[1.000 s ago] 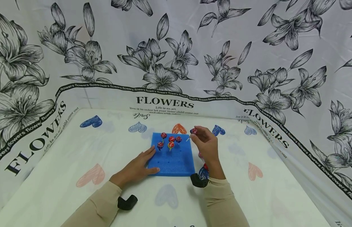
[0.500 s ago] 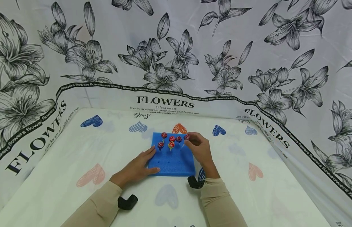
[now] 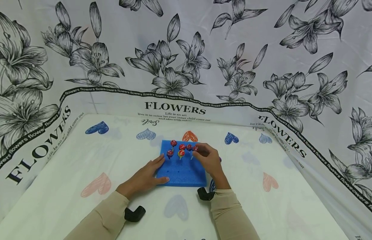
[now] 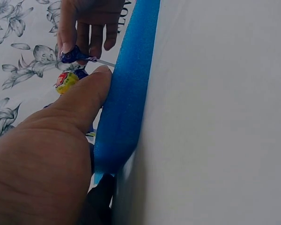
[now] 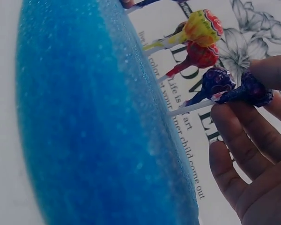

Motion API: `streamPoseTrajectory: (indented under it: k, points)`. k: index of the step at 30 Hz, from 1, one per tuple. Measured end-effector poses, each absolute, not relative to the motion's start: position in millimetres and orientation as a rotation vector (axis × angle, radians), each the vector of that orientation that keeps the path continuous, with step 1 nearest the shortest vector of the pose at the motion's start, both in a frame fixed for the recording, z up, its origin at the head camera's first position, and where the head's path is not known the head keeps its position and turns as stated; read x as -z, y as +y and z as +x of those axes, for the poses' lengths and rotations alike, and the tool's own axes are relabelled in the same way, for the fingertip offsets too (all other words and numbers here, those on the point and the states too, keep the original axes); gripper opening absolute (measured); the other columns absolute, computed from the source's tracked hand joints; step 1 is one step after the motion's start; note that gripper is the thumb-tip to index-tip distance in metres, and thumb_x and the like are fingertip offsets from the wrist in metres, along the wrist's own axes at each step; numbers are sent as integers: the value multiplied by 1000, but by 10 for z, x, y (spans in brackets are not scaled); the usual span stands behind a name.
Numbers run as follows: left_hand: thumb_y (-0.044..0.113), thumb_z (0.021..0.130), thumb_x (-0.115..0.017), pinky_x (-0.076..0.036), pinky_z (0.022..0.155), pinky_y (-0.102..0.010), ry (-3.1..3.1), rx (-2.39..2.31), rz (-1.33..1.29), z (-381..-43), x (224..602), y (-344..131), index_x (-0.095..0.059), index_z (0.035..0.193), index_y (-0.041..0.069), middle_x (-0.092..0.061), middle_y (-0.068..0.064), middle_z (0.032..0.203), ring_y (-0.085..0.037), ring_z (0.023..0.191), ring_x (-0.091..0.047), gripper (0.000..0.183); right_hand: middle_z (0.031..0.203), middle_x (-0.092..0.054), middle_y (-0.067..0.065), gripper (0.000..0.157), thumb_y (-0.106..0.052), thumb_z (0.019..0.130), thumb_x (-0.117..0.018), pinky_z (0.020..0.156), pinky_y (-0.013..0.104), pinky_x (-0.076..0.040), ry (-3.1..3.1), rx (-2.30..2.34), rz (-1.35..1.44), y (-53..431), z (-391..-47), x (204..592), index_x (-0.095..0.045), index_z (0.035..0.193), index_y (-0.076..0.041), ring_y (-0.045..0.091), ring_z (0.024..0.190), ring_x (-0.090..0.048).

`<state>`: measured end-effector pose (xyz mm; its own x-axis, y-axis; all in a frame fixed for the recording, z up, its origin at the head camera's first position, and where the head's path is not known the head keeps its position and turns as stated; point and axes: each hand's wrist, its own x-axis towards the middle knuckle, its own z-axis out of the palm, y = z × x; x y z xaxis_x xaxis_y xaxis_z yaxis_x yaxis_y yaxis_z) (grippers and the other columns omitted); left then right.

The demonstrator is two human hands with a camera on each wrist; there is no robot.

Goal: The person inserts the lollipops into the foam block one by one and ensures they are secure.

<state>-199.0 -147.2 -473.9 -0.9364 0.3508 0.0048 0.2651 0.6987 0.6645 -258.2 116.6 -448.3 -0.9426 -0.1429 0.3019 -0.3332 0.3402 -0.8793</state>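
A blue foam block (image 3: 181, 175) lies on the table with several wrapped lollipops standing in its far part. Its left edge is under my left hand (image 3: 145, 175), fingers extended and thumb along the near left corner. Over the far right part, my right hand (image 3: 211, 161) pinches a dark purple lollipop (image 5: 255, 89) by its wrapped head. That lollipop's white stick points down, its end right at the foam surface. Close beside it stand another purple lollipop (image 5: 218, 82), a red one (image 5: 203, 55) and a yellow one (image 5: 203, 28). Small holes dot the block's near part.
A white cloth with printed hearts covers the table, and a flower-print curtain (image 3: 180, 66) hangs behind. Part of a purple thing (image 3: 220, 159) peeks out right of my right hand. Black devices (image 3: 135, 214) sit at both wrists.
My right hand has carried the purple lollipop leftward from the block's right edge, and its stick has come down to the foam beside the others. The left hand stays in place.
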Motion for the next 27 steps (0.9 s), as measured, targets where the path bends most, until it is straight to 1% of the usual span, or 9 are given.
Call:
streamPoseTrajectory:
  k: [7, 10, 14, 21, 27]
  points:
    - [53, 86, -67, -21, 109, -57, 2781, -1064, 511, -1992, 4741, -1475, -29, 152, 10, -18, -4, 159, -46, 140, -14, 88, 104, -68, 4, 34, -18, 88, -73, 84, 38, -53, -2473, -1632, 452, 1166, -2593, 4513, -66, 118, -4, 21, 94, -65]
    - [52, 86, -67, -21, 109, -58, 2787, -1062, 517, -1989, 4747, -1477, -29, 152, 10, -18, -5, 159, -46, 139, -15, 88, 104, -68, 5, 32, -18, 88, -74, 85, 38, -53, -2496, -1632, 448, 1167, -2592, 4532, -67, 117, -7, 22, 95, -65]
    - [53, 86, -67, -21, 109, -57, 2790, -1061, 522, -1992, 4752, -1478, -29, 152, 10, -18, -5, 159, -46, 140, -15, 88, 105, -67, 2, 30, -18, 87, -74, 85, 36, -53, -2538, -1598, 427, 1163, -2585, 4541, -68, 116, -12, 20, 94, -65]
    - [53, 86, -67, -21, 108, -57, 2788, -1055, 524, -2002, 4735, -1472, -29, 152, 10, -19, -6, 159, -45, 140, -15, 88, 104, -67, 3, 27, -15, 87, -74, 83, 38, -53, -2577, -1524, 454, 1153, -2604, 4555, -68, 113, -11, 20, 93, -64]
    - [52, 86, -67, -21, 109, -57, 2788, -1055, 528, -1996, 4730, -1467, -29, 152, 10, -19, -5, 159, -46, 140, -15, 88, 104, -68, 2, 29, -15, 86, -75, 82, 37, -54, -2606, -1496, 481, 1182, -2591, 4501, -67, 115, -11, 19, 92, -65]
